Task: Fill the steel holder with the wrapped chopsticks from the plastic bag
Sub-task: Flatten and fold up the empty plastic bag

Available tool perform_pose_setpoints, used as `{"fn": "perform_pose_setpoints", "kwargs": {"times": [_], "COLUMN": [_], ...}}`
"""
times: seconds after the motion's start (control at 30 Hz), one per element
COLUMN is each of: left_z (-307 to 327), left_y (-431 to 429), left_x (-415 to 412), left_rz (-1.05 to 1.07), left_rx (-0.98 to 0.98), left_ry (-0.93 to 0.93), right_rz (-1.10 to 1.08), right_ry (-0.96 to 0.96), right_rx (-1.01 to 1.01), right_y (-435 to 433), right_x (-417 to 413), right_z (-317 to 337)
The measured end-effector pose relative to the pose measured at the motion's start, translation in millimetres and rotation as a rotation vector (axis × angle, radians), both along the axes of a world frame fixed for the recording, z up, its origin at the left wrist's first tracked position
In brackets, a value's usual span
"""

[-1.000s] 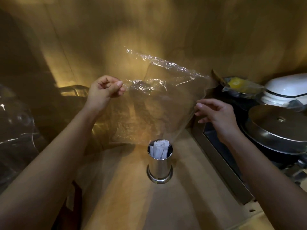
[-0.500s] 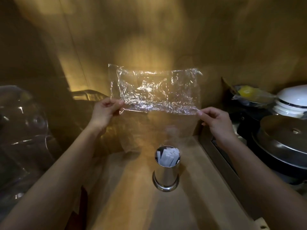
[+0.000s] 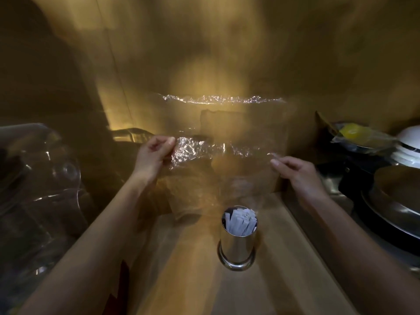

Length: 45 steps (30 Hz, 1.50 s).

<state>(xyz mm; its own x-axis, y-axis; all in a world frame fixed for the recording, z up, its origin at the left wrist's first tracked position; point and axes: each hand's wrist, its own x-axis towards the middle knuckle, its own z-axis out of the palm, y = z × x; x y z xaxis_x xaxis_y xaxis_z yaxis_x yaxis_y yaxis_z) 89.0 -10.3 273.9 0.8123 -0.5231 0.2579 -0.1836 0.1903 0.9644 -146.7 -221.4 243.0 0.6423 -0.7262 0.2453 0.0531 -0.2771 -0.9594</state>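
A shiny steel holder [image 3: 238, 245] stands upright on the wooden counter, with white wrapped chopsticks [image 3: 241, 221] sticking out of its mouth. Above and behind it I hold a clear, crinkled plastic bag [image 3: 227, 137] stretched flat in the air; nothing shows inside it. My left hand [image 3: 154, 156] pinches the bag's left edge. My right hand [image 3: 297, 172] pinches its right edge. Both hands are at about the same height, well above the holder.
Clear glassware [image 3: 38, 178] crowds the left side. On the right sit a steel lidded pot [image 3: 400, 194], a white lidded vessel [image 3: 409, 144] and a wrapped bowl with something yellow [image 3: 354, 135]. A wooden wall [image 3: 227, 42] rises close behind the counter [image 3: 193, 280].
The bag has gone from hanging slanted to being spread flat between both hands, and its upper flap has tipped back. The holder has not moved.
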Motion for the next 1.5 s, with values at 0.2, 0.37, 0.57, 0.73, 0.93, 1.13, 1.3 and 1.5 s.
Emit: {"fn": "perform_pose_setpoints", "kwargs": {"times": [0.2, 0.37, 0.57, 0.73, 0.93, 1.13, 1.3, 1.5], "left_z": [-6.1, 2.9, 17.8, 5.3, 1.2, 0.2, 0.6, -3.0], "left_y": [6.6, 9.5, 17.9, 24.5, 30.4, 42.2, 47.0, 50.8], "left_x": [-8.3, -16.7, -23.6, -22.2, -24.6, -25.6, -30.2, -32.3], "left_rz": [-0.155, -0.051, -0.120, -0.080, -0.147, -0.254, -0.223, -0.162], "left_rx": [0.240, 0.137, 0.229, 0.190, 0.132, 0.130, 0.162, 0.076], "left_ry": [0.084, 0.045, -0.060, -0.089, -0.105, -0.175, -0.263, -0.178], "right_rz": [0.001, -0.005, 0.010, 0.264, 0.229, 0.262, 0.317, 0.306], "right_ry": [-0.082, -0.202, -0.257, -0.088, -0.065, -0.062, -0.096, -0.088], "right_rx": [0.093, 0.144, 0.179, 0.284, 0.327, 0.447, 0.521, 0.398], "right_y": [-5.2, 5.2, 5.1, 0.8, -3.5, -6.2, -7.6, -7.0], "right_x": [-1.1, 2.4, -0.2, -5.7, -6.3, -13.7, -15.8, -12.6], "right_z": [0.7, 12.8, 27.9, 8.8, -0.3, -8.6, -16.6, -14.9]}}
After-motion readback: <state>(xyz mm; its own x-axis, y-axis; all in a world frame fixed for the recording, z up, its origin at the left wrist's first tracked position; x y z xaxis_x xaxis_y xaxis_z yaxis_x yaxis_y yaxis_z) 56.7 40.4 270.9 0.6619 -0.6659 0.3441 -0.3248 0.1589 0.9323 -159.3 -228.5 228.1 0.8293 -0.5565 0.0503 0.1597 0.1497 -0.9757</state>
